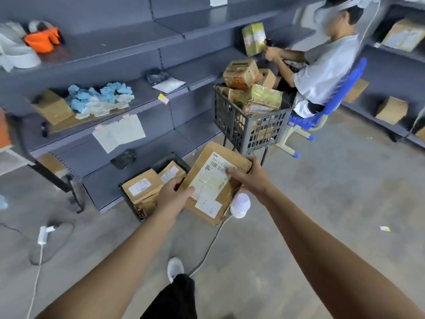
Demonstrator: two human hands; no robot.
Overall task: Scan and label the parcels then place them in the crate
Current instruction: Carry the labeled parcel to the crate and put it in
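Plainly, both grips are closed on one thing: a flat brown cardboard parcel (213, 180), held up in the air between them. The left hand (174, 195) grips its near-left edge, thumb on top and fingers curled under. The right hand (250, 178) holds the far-right side, its thumb pressed on the white shipping label (212, 174) that covers much of the upper face. A smaller white sticker (208, 207) sits toward the parcel's near corner, just to the right of the left grip.

Just beneath the right grip, a white rounded device (240, 204) pokes out from under the parcel, and a pale cable (212, 244) trails from it to the floor. Whether the fingers hold it I cannot tell.

Below and just beyond the left grip, a black crate (170, 158) stands on the floor against the foot of the grey shelving (138, 97), with labelled brown parcels (141, 188) already in it. Beyond the right grip — well apart — a grey mesh basket cart (248, 127) is heaped with boxes. Past it another person (322, 72) sits on a blue chair (345, 93), holding up a green box (254, 39). Far off to the left of both grips, blue gloves (101, 95) lie on a shelf beside an open cardboard box (51, 108).
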